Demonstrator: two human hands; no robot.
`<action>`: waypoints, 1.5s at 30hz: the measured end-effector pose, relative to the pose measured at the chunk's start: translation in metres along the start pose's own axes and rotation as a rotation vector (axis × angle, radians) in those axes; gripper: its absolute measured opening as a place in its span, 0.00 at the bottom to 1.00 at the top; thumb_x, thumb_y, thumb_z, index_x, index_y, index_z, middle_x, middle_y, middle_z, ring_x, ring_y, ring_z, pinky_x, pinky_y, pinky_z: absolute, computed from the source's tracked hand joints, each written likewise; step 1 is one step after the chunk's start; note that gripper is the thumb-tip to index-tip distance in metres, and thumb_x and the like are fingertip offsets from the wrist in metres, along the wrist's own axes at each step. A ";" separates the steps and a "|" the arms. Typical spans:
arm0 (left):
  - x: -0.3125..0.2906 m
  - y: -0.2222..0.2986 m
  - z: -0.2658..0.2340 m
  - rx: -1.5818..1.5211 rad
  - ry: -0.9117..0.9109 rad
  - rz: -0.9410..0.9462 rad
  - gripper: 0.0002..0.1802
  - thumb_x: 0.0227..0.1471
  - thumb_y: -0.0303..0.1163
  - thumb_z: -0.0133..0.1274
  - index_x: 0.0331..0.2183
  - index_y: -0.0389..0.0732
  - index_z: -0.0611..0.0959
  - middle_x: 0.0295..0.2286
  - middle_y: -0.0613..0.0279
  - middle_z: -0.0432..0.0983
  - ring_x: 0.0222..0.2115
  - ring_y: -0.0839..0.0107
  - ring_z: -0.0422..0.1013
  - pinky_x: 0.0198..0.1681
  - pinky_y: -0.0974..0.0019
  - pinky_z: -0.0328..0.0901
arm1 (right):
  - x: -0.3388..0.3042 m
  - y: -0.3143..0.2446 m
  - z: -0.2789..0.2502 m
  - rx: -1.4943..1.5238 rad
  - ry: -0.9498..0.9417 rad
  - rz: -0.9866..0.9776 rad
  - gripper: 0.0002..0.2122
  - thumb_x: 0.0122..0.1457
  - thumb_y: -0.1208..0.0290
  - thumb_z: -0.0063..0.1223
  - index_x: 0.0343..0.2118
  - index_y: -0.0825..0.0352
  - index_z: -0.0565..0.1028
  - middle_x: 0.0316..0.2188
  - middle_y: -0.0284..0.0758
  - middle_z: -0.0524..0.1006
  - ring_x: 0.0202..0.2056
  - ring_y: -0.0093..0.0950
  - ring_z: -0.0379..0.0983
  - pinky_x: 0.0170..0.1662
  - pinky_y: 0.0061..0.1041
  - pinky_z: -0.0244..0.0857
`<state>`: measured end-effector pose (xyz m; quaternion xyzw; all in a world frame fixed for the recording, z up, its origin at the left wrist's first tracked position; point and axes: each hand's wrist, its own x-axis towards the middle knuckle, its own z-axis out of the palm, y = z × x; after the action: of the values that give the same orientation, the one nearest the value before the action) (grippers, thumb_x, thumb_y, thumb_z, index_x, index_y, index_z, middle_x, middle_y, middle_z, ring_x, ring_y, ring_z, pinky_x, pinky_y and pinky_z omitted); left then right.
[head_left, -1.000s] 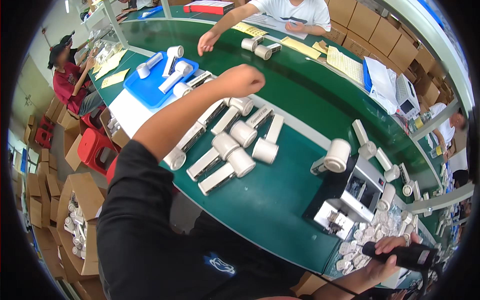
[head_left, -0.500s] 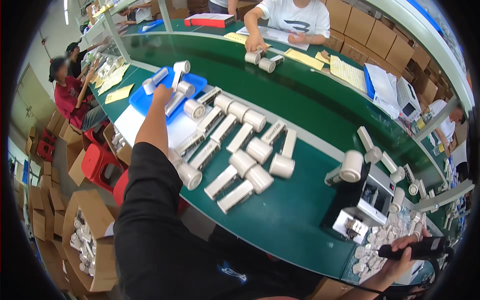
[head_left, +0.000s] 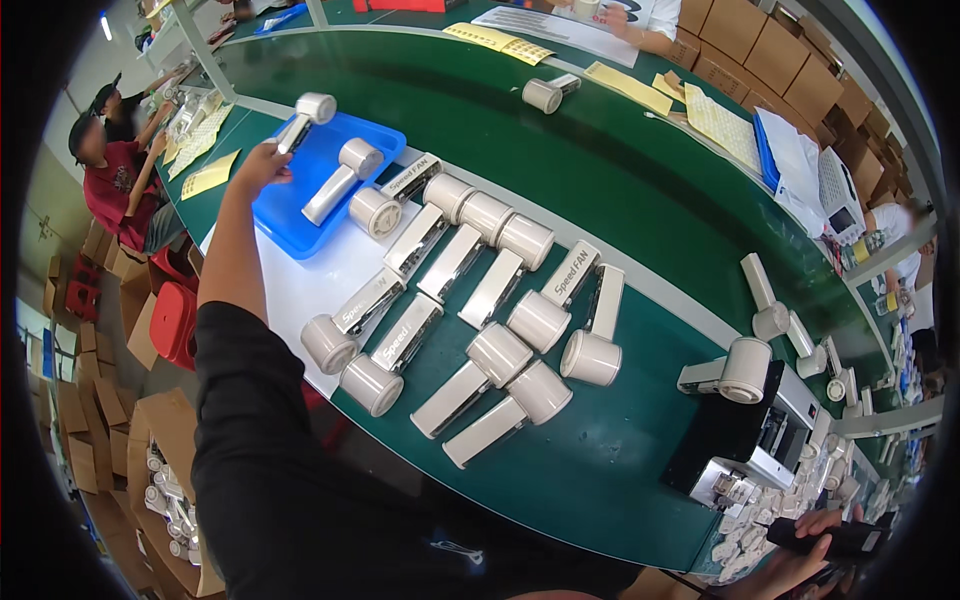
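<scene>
My left hand is closed round the handle end of a white handheld fan, held over the far-left edge of the blue tray. A second fan lies in that tray. At the lower right my right hand grips a black electric screwdriver, its tip beside a pile of small white plastic parts. Several more white fans lie in rows on the green table between my hands.
A black and silver machine stands at the right with a fan beside it. Another fan lies on the far green belt. Across it sits a person. A carton of white parts is at the lower left.
My left hand has moved left and up from the tray's middle, with a fan in it. A person's hand across the belt has withdrawn, and one of two fans there is gone. The view has shifted.
</scene>
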<state>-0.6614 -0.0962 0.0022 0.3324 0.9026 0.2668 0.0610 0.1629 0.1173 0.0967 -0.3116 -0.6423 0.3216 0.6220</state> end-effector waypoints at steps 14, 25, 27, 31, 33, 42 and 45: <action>-0.032 0.050 0.049 0.276 0.081 0.040 0.26 0.48 0.43 0.49 0.46 0.38 0.72 0.40 0.49 0.72 0.38 0.54 0.71 0.43 0.58 0.63 | -0.004 0.003 0.002 0.081 -0.065 -0.017 0.28 0.54 0.65 0.48 0.52 0.73 0.51 0.22 0.32 0.60 0.22 0.19 0.56 0.28 0.19 0.54; -0.046 0.090 0.069 0.145 -0.047 0.123 0.24 0.47 0.38 0.53 0.44 0.33 0.72 0.38 0.46 0.72 0.39 0.57 0.69 0.44 0.62 0.61 | -0.005 -0.001 -0.006 0.073 -0.030 -0.024 0.31 0.52 0.64 0.51 0.53 0.74 0.50 0.21 0.31 0.60 0.20 0.19 0.57 0.28 0.18 0.55; -0.037 0.078 0.076 0.140 0.055 0.191 0.24 0.47 0.37 0.53 0.43 0.33 0.72 0.38 0.45 0.72 0.39 0.56 0.69 0.44 0.62 0.61 | -0.005 0.000 -0.006 0.061 -0.021 -0.021 0.32 0.52 0.63 0.52 0.53 0.73 0.49 0.20 0.31 0.60 0.20 0.19 0.57 0.27 0.18 0.55; -0.034 0.085 0.075 0.277 0.115 0.069 0.25 0.43 0.40 0.56 0.41 0.34 0.73 0.37 0.44 0.72 0.38 0.55 0.70 0.42 0.60 0.63 | -0.006 -0.006 0.000 -0.002 0.017 -0.013 0.33 0.51 0.62 0.54 0.53 0.73 0.49 0.20 0.31 0.60 0.20 0.19 0.57 0.27 0.19 0.55; -0.035 0.084 0.070 0.287 0.070 -0.012 0.28 0.38 0.42 0.60 0.39 0.34 0.74 0.36 0.45 0.73 0.37 0.55 0.71 0.41 0.60 0.64 | -0.006 -0.006 0.004 -0.002 0.023 -0.022 0.33 0.51 0.62 0.54 0.53 0.73 0.49 0.20 0.31 0.60 0.20 0.19 0.57 0.27 0.18 0.54; -0.036 0.089 0.074 -0.031 0.085 -0.069 0.26 0.38 0.39 0.61 0.41 0.41 0.75 0.35 0.51 0.74 0.36 0.62 0.71 0.41 0.65 0.63 | -0.006 -0.005 0.006 0.040 0.030 -0.016 0.33 0.50 0.62 0.54 0.53 0.73 0.50 0.20 0.31 0.60 0.20 0.20 0.57 0.27 0.19 0.54; -0.036 0.081 0.076 -0.044 0.114 -0.041 0.25 0.37 0.38 0.61 0.40 0.41 0.75 0.35 0.51 0.74 0.36 0.63 0.71 0.41 0.65 0.63 | -0.005 -0.004 0.002 0.036 0.008 -0.012 0.33 0.50 0.62 0.53 0.53 0.73 0.51 0.20 0.31 0.60 0.21 0.20 0.57 0.27 0.19 0.54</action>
<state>-0.5655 -0.0336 -0.0224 0.2965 0.9051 0.3040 0.0221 0.1608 0.1106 0.0971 -0.2977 -0.6361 0.3280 0.6318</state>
